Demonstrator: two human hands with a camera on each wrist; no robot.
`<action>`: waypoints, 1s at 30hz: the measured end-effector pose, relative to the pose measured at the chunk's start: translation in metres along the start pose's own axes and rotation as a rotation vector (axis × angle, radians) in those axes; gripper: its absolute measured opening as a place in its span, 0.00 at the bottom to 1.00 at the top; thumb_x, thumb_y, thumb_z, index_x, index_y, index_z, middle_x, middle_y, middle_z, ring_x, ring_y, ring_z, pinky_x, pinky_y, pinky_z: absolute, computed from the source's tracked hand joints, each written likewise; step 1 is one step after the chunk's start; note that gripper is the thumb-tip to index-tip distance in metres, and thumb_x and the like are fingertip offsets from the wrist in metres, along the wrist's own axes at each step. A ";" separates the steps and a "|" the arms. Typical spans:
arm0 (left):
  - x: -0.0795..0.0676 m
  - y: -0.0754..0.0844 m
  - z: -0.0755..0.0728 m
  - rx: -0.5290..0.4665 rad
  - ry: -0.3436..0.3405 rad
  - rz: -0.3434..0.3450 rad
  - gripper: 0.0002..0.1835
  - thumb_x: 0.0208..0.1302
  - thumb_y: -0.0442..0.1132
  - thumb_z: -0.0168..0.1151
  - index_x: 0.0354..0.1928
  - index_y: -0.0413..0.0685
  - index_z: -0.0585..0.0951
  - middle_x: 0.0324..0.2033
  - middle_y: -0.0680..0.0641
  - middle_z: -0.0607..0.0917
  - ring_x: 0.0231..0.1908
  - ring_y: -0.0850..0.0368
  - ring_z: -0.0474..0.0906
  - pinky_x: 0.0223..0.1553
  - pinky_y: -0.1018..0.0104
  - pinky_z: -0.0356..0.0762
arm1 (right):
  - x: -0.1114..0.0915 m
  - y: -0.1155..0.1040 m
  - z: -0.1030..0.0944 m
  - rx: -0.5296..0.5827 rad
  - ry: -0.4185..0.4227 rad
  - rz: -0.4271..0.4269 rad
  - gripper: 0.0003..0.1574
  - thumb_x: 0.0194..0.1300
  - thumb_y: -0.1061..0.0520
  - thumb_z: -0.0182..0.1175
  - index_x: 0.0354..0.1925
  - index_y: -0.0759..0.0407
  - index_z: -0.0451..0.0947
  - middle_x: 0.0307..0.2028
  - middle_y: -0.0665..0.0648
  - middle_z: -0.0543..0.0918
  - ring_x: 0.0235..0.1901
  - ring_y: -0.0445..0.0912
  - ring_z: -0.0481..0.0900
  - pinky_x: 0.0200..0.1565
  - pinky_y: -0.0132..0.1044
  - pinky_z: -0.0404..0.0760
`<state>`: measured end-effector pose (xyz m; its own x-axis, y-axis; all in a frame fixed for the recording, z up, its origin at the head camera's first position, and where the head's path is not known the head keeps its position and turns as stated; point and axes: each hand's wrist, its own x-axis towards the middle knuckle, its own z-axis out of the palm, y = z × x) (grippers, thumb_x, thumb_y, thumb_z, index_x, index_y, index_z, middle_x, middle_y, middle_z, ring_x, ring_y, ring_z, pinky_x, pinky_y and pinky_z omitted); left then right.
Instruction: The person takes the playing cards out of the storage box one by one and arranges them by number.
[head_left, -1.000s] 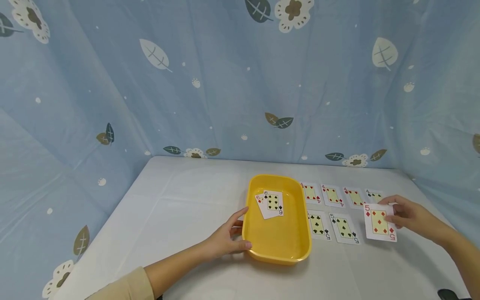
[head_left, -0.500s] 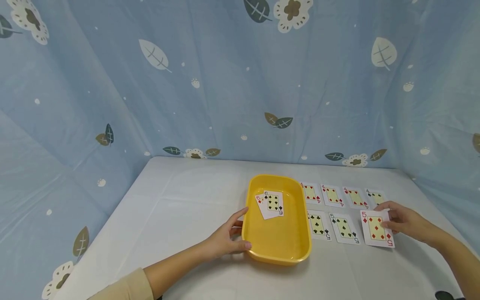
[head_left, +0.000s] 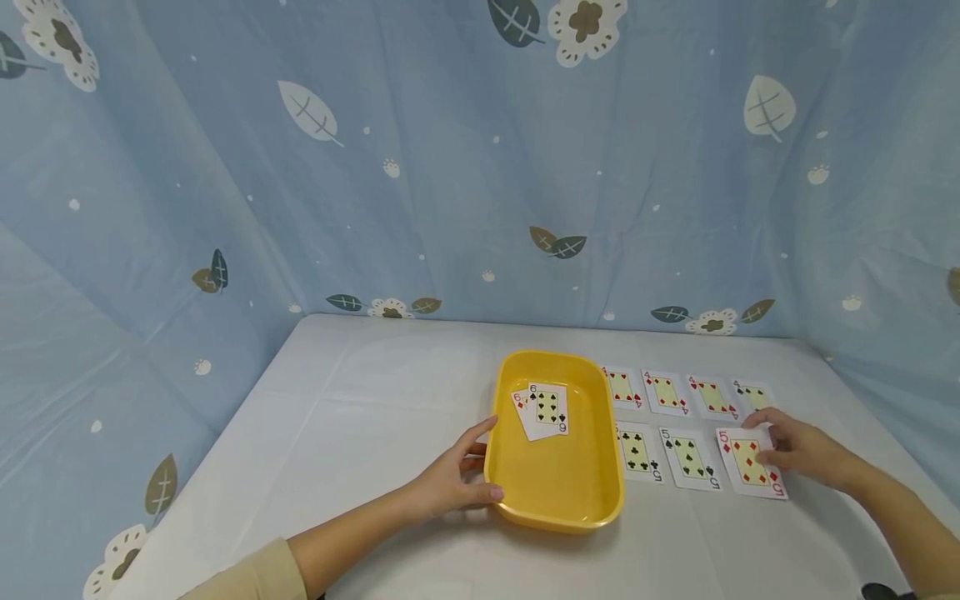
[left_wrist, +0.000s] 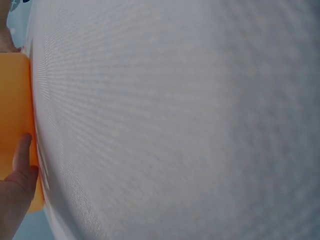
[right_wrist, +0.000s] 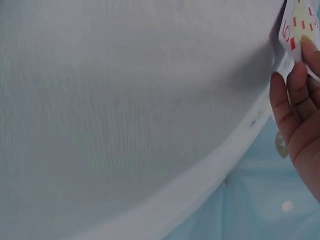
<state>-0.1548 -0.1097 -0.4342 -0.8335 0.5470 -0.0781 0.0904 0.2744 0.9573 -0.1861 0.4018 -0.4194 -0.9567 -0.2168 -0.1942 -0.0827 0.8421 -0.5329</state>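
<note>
In the head view my right hand (head_left: 806, 446) pinches a five of diamonds (head_left: 752, 462), thumb on its face. The card is low over the table, at the right end of the row of fives; whether it touches the cloth I cannot tell. In the right wrist view the five of diamonds (right_wrist: 302, 25) shows between thumb and fingers. My left hand (head_left: 447, 479) rests against the left side of a yellow plastic tray (head_left: 555, 504), thumb and forefinger spread along its wall. Two sixes, a six of spades (head_left: 548, 408) over a red six (head_left: 521, 404), lie inside the tray.
A back row holds several fours, among them a four of diamonds (head_left: 665, 392). In front lie a five of clubs (head_left: 636, 452) and a five of spades (head_left: 690, 458). White cloth (head_left: 375, 400) covers the table; a blue patterned curtain (head_left: 450, 167) hangs behind.
My right hand has lowered the five of diamonds and brought it slightly left, beside the five of spades. The left hand and the tray have stayed in place.
</note>
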 end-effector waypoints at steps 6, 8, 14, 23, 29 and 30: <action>-0.001 -0.001 0.000 0.004 -0.003 0.000 0.48 0.52 0.48 0.67 0.70 0.62 0.47 0.57 0.40 0.67 0.59 0.44 0.66 0.56 0.51 0.68 | 0.002 0.001 0.007 -0.047 0.021 0.012 0.34 0.52 0.53 0.65 0.53 0.59 0.61 0.28 0.54 0.74 0.25 0.40 0.70 0.26 0.29 0.71; -0.001 0.000 0.000 0.001 -0.005 0.002 0.48 0.52 0.48 0.67 0.70 0.62 0.47 0.57 0.40 0.66 0.59 0.44 0.66 0.56 0.51 0.68 | 0.002 0.001 0.008 -0.058 0.024 0.011 0.34 0.52 0.52 0.65 0.53 0.59 0.61 0.28 0.54 0.74 0.25 0.41 0.70 0.26 0.29 0.70; -0.001 0.000 0.000 -0.005 -0.004 -0.002 0.48 0.52 0.48 0.67 0.70 0.62 0.47 0.57 0.41 0.67 0.59 0.44 0.66 0.57 0.51 0.68 | 0.005 0.002 0.009 -0.068 0.042 0.001 0.34 0.52 0.53 0.65 0.53 0.59 0.62 0.27 0.54 0.71 0.25 0.42 0.69 0.26 0.30 0.71; 0.000 0.000 -0.001 -0.003 -0.003 -0.008 0.48 0.51 0.48 0.67 0.70 0.63 0.48 0.57 0.41 0.67 0.59 0.44 0.66 0.56 0.51 0.68 | 0.008 0.005 0.011 -0.079 0.084 -0.007 0.32 0.50 0.55 0.66 0.51 0.63 0.67 0.36 0.60 0.69 0.29 0.45 0.69 0.26 0.29 0.71; 0.001 0.001 -0.001 -0.002 -0.002 -0.007 0.49 0.51 0.48 0.68 0.70 0.62 0.48 0.57 0.40 0.67 0.59 0.44 0.66 0.56 0.52 0.68 | 0.007 0.003 0.012 -0.101 0.118 0.001 0.35 0.49 0.55 0.67 0.53 0.63 0.67 0.40 0.63 0.68 0.29 0.46 0.68 0.25 0.29 0.72; 0.001 0.001 -0.001 -0.001 -0.001 -0.008 0.49 0.51 0.48 0.68 0.70 0.62 0.48 0.57 0.40 0.67 0.59 0.44 0.66 0.56 0.51 0.68 | 0.007 0.002 0.013 -0.097 0.115 0.002 0.35 0.49 0.54 0.67 0.54 0.63 0.66 0.40 0.62 0.68 0.29 0.46 0.69 0.25 0.30 0.72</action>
<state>-0.1554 -0.1096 -0.4330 -0.8338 0.5453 -0.0859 0.0832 0.2779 0.9570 -0.1895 0.3960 -0.4323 -0.9822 -0.1613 -0.0963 -0.1018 0.8877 -0.4491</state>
